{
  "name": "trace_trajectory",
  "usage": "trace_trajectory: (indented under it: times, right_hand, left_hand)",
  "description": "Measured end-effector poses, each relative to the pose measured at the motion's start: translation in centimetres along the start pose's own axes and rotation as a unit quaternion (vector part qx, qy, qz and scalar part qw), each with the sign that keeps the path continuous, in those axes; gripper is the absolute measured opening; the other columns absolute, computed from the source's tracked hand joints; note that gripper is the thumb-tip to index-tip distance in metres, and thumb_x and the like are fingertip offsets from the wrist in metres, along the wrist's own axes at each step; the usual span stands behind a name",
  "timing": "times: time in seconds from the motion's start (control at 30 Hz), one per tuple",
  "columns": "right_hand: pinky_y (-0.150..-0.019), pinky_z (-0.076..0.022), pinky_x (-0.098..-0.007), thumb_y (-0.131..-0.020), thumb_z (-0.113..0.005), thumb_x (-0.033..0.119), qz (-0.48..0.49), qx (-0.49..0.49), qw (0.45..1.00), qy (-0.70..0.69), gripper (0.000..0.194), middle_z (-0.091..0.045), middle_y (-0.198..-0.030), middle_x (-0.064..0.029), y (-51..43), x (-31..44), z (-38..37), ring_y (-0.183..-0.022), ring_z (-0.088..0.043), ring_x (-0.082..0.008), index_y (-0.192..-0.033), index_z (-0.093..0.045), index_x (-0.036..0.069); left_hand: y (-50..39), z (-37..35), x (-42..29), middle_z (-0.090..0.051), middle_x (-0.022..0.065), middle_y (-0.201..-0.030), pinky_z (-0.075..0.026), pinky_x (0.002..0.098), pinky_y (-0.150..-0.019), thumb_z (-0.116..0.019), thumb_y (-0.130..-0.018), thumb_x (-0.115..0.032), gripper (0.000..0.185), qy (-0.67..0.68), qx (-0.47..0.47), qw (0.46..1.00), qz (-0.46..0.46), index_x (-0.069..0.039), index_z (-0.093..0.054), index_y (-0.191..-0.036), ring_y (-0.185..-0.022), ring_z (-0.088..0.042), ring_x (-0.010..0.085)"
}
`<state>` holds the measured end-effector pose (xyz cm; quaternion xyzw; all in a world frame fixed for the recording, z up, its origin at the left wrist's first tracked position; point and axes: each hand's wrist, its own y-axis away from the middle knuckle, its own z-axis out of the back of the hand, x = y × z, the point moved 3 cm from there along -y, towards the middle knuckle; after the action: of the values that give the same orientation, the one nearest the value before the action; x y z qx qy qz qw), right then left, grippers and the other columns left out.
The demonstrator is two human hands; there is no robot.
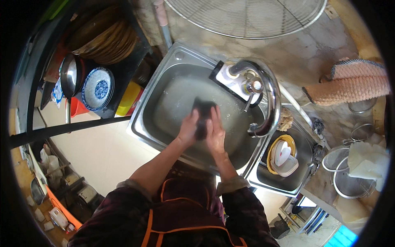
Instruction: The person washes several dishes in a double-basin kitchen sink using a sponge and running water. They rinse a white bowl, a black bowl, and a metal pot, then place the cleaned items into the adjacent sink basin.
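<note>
Both hands are over the large stainless-steel sink basin [172, 92], which holds cloudy water. Between them is a dark, motion-blurred object [202, 119]; its kind cannot be told. My left hand [189, 125] presses on its left side, with the thumb up. My right hand [216, 129] lies flat along its right side, fingers pointing away from me. To the right of the hands, a chrome faucet [273, 92] curves over the basin's edge, and no stream shows from its spout.
A smaller sink [262, 179] at the right holds a yellow bowl [288, 139] with white dishes. Wire strainers [351, 185] and a pink towel [348, 89] hang at the far right. A black rack [74, 125] with blue-patterned plates [97, 89] stands left.
</note>
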<state>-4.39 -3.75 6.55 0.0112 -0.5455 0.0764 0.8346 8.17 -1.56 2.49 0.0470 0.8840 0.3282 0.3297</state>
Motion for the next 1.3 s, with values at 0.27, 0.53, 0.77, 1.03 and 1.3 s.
trace_trajectory:
  times: [0.27, 0.53, 0.77, 1.03, 1.3]
  right_hand:
    - [-0.086, -0.0540, -0.0449, -0.093, -0.065, 0.006, 0.010, -0.271, 0.942, 0.198, 0.015, -0.069, -0.106, -0.0203, -1.3, -3.5, 16.2, -0.095, -0.066, -0.0405, -0.106, -0.067, -0.002]
    - [-0.099, -0.0447, -0.0573, -0.090, -0.070, 0.046, -0.208, -0.335, 0.839, 0.375, 0.070, -0.058, -0.123, -0.0317, -9.8, -11.7, 23.9, -0.114, -0.055, -0.0526, -0.130, -0.051, -0.008]
    - [-0.088, -0.0543, -0.0374, -0.087, -0.069, 0.007, -0.113, -0.224, 0.968, 0.019, 0.030, -0.071, -0.107, -0.0195, -3.6, -6.8, 22.2, -0.097, -0.070, -0.0276, -0.115, -0.063, -0.002]
    - [-0.088, -0.0532, -0.0351, -0.090, -0.072, 0.021, -0.103, 0.121, 0.961, -0.227, 0.047, -0.069, -0.113, -0.0079, -2.2, 1.2, 15.2, -0.101, -0.067, -0.0257, -0.133, -0.062, 0.005]
    - [-0.094, -0.0527, -0.0488, -0.087, -0.069, 0.016, 0.113, 0.034, 0.979, 0.169, 0.035, -0.069, -0.108, -0.0246, -2.0, 5.6, 10.0, -0.107, -0.065, -0.0440, -0.117, -0.070, -0.001]
  left_hand:
    - [2.8, -1.4, -1.4, -0.070, 0.0036, -0.112, -0.054, 0.0317, -0.090, -0.063, -0.103, -0.018, 0.027, -0.120, 0.101, 0.986, 0.064, -0.003, -0.065, -0.126, -0.101, -0.065, 0.0136]
    - [5.3, -2.6, -0.5, -0.070, 0.0034, -0.121, -0.050, 0.0315, -0.100, -0.064, -0.100, -0.005, 0.029, -0.188, 0.208, 0.956, 0.090, -0.003, -0.062, -0.129, -0.110, -0.064, 0.0131]
    - [6.4, -4.8, -0.8, -0.067, 0.0019, -0.119, -0.049, 0.0297, -0.099, -0.065, -0.098, -0.005, 0.032, -0.277, 0.244, 0.926, 0.074, -0.002, -0.060, -0.130, -0.108, -0.061, 0.0113]
    - [8.0, -7.6, -1.2, -0.067, -0.0006, -0.116, -0.050, 0.0275, -0.090, -0.067, -0.097, -0.005, 0.033, -0.339, 0.319, 0.884, 0.040, -0.003, -0.059, -0.129, -0.104, -0.061, 0.0085]
    - [6.3, -7.4, 2.1, -0.065, 0.0021, -0.107, -0.051, 0.0289, -0.076, -0.066, -0.092, -0.002, 0.035, -0.257, 0.309, 0.915, 0.038, -0.002, -0.059, -0.126, -0.088, -0.060, 0.0114]
